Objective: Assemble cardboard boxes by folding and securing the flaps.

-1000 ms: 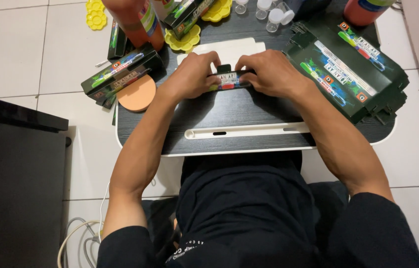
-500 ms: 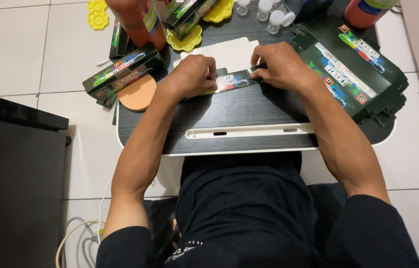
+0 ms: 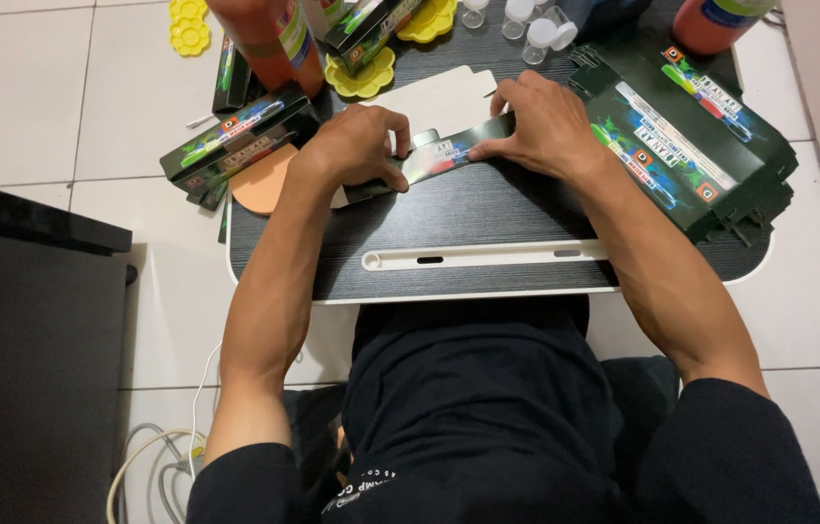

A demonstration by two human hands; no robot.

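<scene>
Both hands — left hand point(image 3: 357, 146), right hand point(image 3: 546, 126) — pinch flat dark-green printed cardboard carton point(image 3: 449, 155) on black lap table point(image 3: 488, 218); folding step; next: crease squarely

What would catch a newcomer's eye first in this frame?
Both hands meet at the middle of the dark lap table: the left hand and right hand press on a flat dark printed carton. A stack of flat cartons lies to the right, and yellow flower-shaped pieces lie at the far edge.
</scene>
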